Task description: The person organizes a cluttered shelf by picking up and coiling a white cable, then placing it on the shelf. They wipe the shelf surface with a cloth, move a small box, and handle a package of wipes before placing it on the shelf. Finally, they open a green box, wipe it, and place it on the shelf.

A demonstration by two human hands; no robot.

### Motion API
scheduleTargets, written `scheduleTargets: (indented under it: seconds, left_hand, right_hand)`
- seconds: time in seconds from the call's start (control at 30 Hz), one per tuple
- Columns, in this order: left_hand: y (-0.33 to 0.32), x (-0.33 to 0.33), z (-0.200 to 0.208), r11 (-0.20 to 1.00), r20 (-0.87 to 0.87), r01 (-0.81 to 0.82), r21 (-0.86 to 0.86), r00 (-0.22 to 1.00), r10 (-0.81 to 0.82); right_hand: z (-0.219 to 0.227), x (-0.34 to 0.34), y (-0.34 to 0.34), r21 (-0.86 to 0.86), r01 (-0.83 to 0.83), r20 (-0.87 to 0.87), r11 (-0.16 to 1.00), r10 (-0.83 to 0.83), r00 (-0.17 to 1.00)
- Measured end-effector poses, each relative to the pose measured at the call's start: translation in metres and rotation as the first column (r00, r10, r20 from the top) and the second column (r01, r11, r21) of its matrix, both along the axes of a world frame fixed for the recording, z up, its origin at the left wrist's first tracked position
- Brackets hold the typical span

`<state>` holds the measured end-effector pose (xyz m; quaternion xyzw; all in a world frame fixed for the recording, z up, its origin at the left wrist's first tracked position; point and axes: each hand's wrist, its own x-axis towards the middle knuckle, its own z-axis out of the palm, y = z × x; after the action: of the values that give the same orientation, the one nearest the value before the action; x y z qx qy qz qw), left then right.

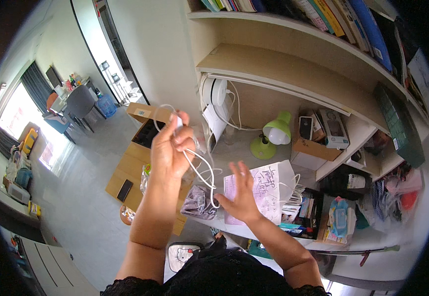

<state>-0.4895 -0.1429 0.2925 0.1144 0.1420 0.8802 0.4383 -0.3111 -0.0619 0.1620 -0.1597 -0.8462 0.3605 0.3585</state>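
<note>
My left hand is raised, its fingers closed round a white cable with a small white end piece showing at the fingertips. One loop of the cable rises above the hand; the rest hangs down in loops toward my right hand. That hand is open, fingers spread, its thumb close to the lowest loop; whether they touch I cannot tell. Behind it lies a pinkish sheet with handwriting on the desk. A grey plush pouch rests at the desk's left end, below the hanging cable.
A green lamp stands at the back, beside a cardboard box of small devices. Shelves with books overhang the desk. To the right are a blue wipes pack and plastic bags. At left, a phone lies on a wooden table.
</note>
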Motion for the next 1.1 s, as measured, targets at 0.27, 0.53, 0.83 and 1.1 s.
scheduleTargets:
  seconds: [0.27,0.53,0.83,1.1]
  left_hand:
    - [0.005,0.001,0.061,0.985,-0.083,0.153,0.086,0.986,-0.146]
    - [-0.041,-0.037,0.093,0.909,-0.711,-0.173,-0.378,0.684,-0.166]
    - [0.001,-0.052,-0.044,0.818,-0.696,-0.208,-0.537,0.656,-0.291]
    - [0.019,-0.033,-0.069,0.926,-0.381,0.053,-0.375,0.901,-0.206]
  right_hand:
    - [0.024,-0.027,-0.017,0.061,-0.131,-0.118,0.99,0.137,0.983]
    - [0.068,-0.087,0.104,-0.368,-0.474,0.336,0.8,0.59,0.734]
    - [0.142,-0.132,0.112,-0.393,-0.659,0.645,0.641,0.703,0.3]
    - [0.134,-0.151,0.113,-0.222,-0.603,0.444,0.766,0.63,0.637]
